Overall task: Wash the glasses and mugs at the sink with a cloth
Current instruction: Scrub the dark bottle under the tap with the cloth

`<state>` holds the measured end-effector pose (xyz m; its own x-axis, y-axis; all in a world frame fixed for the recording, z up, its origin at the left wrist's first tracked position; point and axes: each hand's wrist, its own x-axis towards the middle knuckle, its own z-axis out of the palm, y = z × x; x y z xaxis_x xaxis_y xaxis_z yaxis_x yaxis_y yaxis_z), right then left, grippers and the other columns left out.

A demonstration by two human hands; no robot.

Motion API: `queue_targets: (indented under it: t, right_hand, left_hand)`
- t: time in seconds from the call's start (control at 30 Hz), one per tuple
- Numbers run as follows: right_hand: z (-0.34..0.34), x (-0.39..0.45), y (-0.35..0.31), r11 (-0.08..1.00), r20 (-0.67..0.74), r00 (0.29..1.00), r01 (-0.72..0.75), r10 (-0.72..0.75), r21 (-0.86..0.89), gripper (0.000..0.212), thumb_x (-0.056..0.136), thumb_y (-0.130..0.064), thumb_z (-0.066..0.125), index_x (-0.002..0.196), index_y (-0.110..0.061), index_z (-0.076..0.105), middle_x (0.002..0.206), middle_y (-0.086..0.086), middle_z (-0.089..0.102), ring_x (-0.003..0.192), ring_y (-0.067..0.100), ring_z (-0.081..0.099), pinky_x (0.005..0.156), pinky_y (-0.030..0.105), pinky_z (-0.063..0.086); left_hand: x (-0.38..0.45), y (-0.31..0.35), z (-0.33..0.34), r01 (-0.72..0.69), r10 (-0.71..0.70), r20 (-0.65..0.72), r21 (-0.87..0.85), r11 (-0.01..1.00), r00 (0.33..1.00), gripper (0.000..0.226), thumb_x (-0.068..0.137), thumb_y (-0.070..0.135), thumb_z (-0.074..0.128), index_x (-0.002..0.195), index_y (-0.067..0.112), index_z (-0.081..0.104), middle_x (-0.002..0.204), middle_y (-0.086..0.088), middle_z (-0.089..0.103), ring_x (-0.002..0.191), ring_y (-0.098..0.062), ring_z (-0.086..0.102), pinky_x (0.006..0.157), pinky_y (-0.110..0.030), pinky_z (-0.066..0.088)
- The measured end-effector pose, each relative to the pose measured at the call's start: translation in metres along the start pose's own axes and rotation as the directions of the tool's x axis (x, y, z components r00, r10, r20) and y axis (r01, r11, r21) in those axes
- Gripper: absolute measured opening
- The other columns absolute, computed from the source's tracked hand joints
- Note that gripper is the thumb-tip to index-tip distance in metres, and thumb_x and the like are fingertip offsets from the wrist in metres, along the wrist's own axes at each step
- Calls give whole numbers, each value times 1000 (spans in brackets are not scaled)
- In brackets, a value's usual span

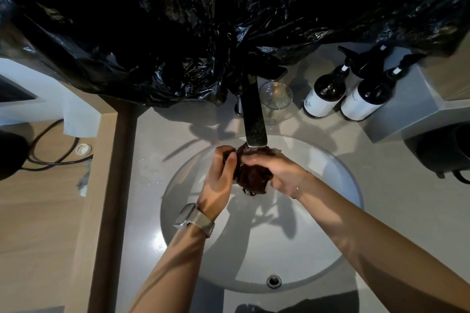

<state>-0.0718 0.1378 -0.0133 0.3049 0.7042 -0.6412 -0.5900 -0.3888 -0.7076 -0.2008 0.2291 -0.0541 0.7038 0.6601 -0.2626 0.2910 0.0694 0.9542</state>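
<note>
- Both hands met over the white sink (338,185), directly under the tip of the dark flat faucet (254,119).
- The left hand (218,178) was closed around the left side of a dark, wadded cloth (251,175), thumb pressed across the front of it.
- The right hand (277,173) was clenched on the cloth's right side, so the wad sat squeezed between the two palms; a tail of it hung down toward the basin.
- One clear glass (276,99) stood on the counter just right of the faucet base, far from the hands and untouched. No mugs could be made out.
- Two dark pump bottles (340,94) stood further right, near the wall.
- The step in hand looked like wetting or wringing the cloth before any glass was washed.
- To do it well, the cloth should be kept low over the bowl so drips fall inside, twisted evenly with both hands, and opened out enough to wrap a rim.
- Whether water was running could not be told.
</note>
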Motion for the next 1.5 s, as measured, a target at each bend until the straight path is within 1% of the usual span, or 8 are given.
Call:
queue_targets:
  t: [0.13,0.33,0.47,0.9,1.07,1.2,1.4,1.5]
  right_hand:
    - [3,-7,6,968,41,995,97,-90,-232,30,72,-3,79,102,-4,73,97,19,73,93,32,71,89,42,55]
    - [5,-14,10,958,-66,977,185,-203,-217,21,75,-6,79,95,-12,75,90,6,76,85,14,72,74,22,55]
    - [-3,-27,18,944,-223,928,251,-298,-215,16,77,-6,78,91,-12,74,83,1,75,78,9,71,72,19,53]
    - [-27,-28,23,991,-196,977,66,-88,-118,21,93,-22,50,73,-18,44,74,-2,50,67,13,50,57,23,38]
    - [-29,-18,12,995,-106,990,95,-95,-5,23,88,-4,62,110,1,63,89,23,70,72,34,66,56,38,57]
    - [-22,-19,0,997,-31,997,70,-71,-22,16,93,2,52,104,10,60,42,-1,59,32,7,52,33,15,40]
    - [-19,-2,-2,977,126,970,-213,209,14,20,88,-14,58,103,-4,67,49,-2,59,45,11,55,46,19,47]
    - [-19,1,5,938,204,943,-300,263,174,32,92,-3,41,114,1,65,99,16,72,87,26,72,75,32,60]
  left_hand:
    - [15,8,6,462,-464,48,-239,854,884,58,96,63,37,104,8,52,54,-5,52,37,-16,43,37,-20,29]
    - [5,6,9,499,-522,-6,-280,820,853,55,98,56,38,118,8,56,88,-11,65,68,-20,63,53,-27,47]
    - [-6,11,11,544,-567,57,-375,751,822,46,100,51,41,105,12,64,66,-2,65,54,-13,56,50,-24,40]
    - [-19,14,11,496,-476,150,-365,788,867,50,101,49,41,124,7,59,75,-1,68,57,-10,60,52,-22,40]
    - [-12,23,11,458,-441,123,-272,847,889,48,102,47,39,124,6,53,71,-1,67,50,-7,59,53,-25,36]
    - [-11,25,14,355,-351,64,-268,896,934,50,99,50,42,119,6,49,79,-5,60,51,-6,54,48,-22,35]
    - [-20,17,14,136,-134,24,-233,963,991,19,104,24,42,108,6,45,90,-7,60,67,-4,66,52,-20,50]
    - [-16,15,10,183,-182,27,-219,958,983,25,97,41,51,99,16,51,84,-2,62,74,-18,63,58,-31,50]
